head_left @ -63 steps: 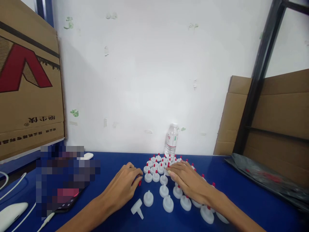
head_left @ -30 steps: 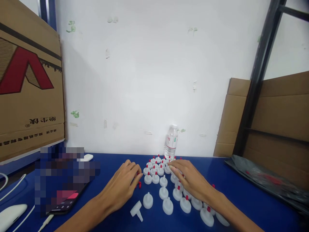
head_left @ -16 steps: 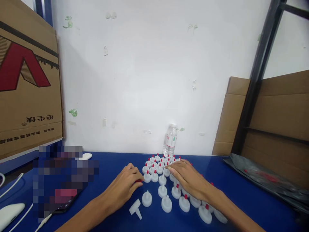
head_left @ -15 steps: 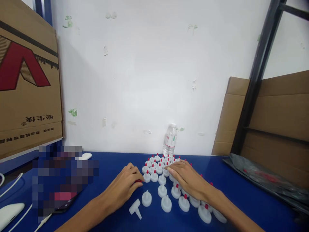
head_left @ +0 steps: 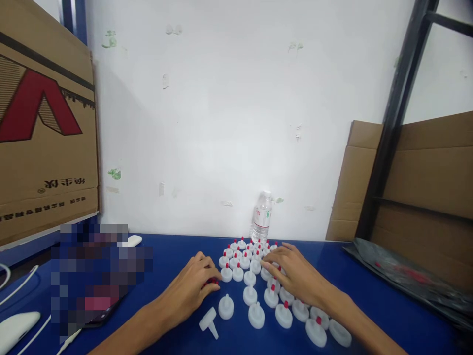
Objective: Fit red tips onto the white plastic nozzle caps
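Note:
My left hand is curled closed above the blue table, with small red caps showing between its thumb and fingers. Over the cluster of white nozzle lids, my right hand has thumb and fingertips drawn together beside a white lid; whatever they pinch is hidden. Many lids have red tips, such as a lid in the left row. Bare spouts show on a lid, a nearer lid and a lid by my left hand. One uncapped lid lies on its side.
A clear water bottle stands against the white wall behind the lids. To the left are a large cardboard box, a white device and cables. Grey plastic sheeting and cardboard lie right.
My right hand has shifted slightly right and back from a lid whose red tip now shows. My left hand stays closed in nearly the same place. The whole view has moved a little.

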A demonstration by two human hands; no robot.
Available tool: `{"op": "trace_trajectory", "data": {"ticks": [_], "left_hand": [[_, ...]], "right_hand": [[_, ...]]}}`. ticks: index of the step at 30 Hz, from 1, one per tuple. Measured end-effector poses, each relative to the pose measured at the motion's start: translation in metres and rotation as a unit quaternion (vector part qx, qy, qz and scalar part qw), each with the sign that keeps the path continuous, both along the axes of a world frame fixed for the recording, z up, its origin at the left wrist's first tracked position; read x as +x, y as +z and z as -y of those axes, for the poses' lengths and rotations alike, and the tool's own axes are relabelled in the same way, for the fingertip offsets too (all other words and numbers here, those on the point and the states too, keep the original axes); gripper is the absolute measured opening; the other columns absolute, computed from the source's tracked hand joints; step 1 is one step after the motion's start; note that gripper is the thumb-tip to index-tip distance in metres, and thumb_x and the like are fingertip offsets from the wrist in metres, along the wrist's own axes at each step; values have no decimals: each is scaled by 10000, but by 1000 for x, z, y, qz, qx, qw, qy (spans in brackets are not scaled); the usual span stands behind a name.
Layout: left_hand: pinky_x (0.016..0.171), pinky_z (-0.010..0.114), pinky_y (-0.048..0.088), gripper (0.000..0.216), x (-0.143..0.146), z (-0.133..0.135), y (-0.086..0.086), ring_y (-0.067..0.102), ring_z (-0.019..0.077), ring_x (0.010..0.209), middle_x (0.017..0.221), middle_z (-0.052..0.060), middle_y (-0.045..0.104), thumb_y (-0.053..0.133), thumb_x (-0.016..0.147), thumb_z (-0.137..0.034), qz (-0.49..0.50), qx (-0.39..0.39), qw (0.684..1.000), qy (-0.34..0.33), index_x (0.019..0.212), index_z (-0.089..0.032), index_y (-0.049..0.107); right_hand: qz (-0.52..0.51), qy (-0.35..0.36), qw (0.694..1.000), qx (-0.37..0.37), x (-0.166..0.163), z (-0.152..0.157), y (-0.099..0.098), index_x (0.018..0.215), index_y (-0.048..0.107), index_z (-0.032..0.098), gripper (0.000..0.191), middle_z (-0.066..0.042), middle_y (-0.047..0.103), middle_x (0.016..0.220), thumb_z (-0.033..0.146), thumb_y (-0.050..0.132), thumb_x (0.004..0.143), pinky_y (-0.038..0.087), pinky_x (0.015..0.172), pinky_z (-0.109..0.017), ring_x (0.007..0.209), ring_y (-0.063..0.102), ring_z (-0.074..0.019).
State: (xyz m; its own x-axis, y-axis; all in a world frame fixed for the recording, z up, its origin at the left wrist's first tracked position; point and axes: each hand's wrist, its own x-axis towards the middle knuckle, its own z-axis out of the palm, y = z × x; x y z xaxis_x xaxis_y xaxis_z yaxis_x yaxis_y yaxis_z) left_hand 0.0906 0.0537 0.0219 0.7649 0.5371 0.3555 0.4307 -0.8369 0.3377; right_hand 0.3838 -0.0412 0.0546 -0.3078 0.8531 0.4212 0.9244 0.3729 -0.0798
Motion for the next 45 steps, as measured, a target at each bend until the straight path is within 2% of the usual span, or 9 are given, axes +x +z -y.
{"op": "trace_trajectory", "data": {"ticks": [7,13,17,20,26,31,37,41,45], "left_hand": [[881,382,395,347,1,9,12,496,190,957,998,23,640,355,1074,-304,12,5,1000,6,959,-229,674],[882,391,393,352,4,13,19,496,198,961,966,23,635,342,1073,-311,19,13,1000,16,967,-226,667],[900,407,396,349,4,17,22,497,208,984,973,32,638,338,1070,-309,31,26,999,27,972,-214,659],[898,417,404,332,3,21,25,503,208,969,978,31,647,340,1064,-290,46,43,997,34,971,-215,650],[890,403,430,237,4,28,26,515,208,983,1007,31,653,400,1053,-271,77,90,993,15,1084,-228,631],[907,419,422,210,11,35,20,516,226,1011,1084,28,645,519,1023,-327,91,148,985,-22,1216,-254,554],[890,446,387,122,16,46,15,487,236,964,1047,33,617,438,1047,-280,40,160,985,-42,1087,-240,546],[782,425,349,239,20,47,17,449,237,889,990,59,593,309,1032,-161,3,180,983,-40,961,-205,533],[808,426,327,289,23,48,17,441,226,892,939,33,579,264,1048,-194,44,113,992,-41,872,-213,493]], "right_hand": [[24,16,1000,-12,-2,1,-3,877,727,232,442,-37,769,859,398,378,1090,487,951,-445,906,716,-230],[-16,-8,999,36,-1,2,3,1081,737,250,260,-49,786,1077,399,530,1033,465,1031,-493,1053,717,-267],[-51,-33,995,83,-7,5,6,1111,696,252,226,-61,763,1072,416,640,967,554,891,-430,999,715,-273],[-70,6,995,74,-16,8,6,1163,636,259,179,-58,716,1143,330,546,1026,572,820,-369,1006,699,-235],[-59,87,991,77,-29,17,2,1423,462,287,370,-78,658,1326,268,488,1055,525,1027,-419,1220,623,-230],[-74,133,985,80,-42,24,-7,1540,304,299,595,-98,625,1383,249,570,1010,530,1041,-418,1249,609,-235],[-54,175,981,62,-54,29,-8,1531,313,275,561,-98,667,1290,235,548,1023,554,971,-378,1164,626,-226],[-34,181,978,98,-55,30,-2,1491,380,246,489,-100,690,1193,252,543,1029,553,956,-406,1098,636,-234],[-6,179,974,136,-57,27,-1,1497,401,214,504,-101,705,1142,241,560,1020,566,935,-411,1054,650,-238]]}}
